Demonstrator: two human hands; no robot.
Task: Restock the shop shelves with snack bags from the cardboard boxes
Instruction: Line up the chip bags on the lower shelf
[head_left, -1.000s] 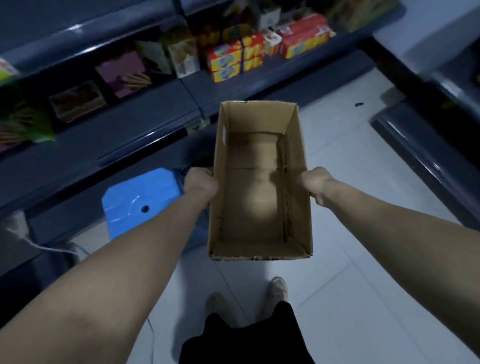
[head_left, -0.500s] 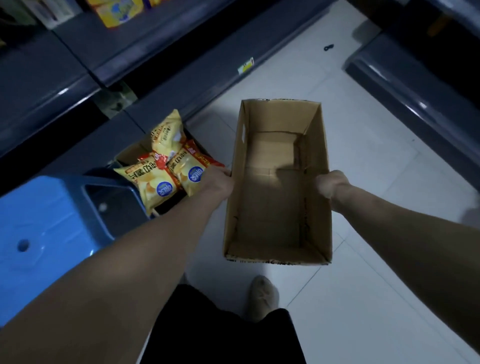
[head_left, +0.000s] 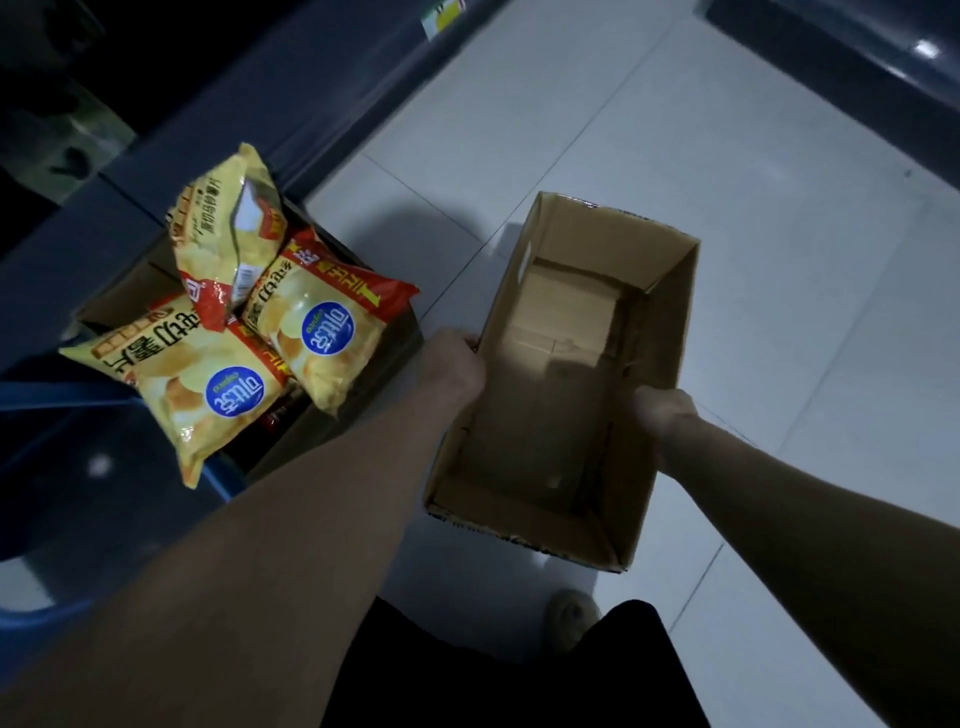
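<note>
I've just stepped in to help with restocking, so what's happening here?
A person is holding an empty cardboard box above the tiled floor, the left hand gripping its left wall and the right hand its right wall. To its left, a second box at the foot of the dark shelving has yellow snack bags piled in it, not yet shelved.

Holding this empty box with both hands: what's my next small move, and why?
Probably set the empty box down on the floor: the left hand and right hand both grip its sides, while chip bags wait in the second box alongside.
</note>
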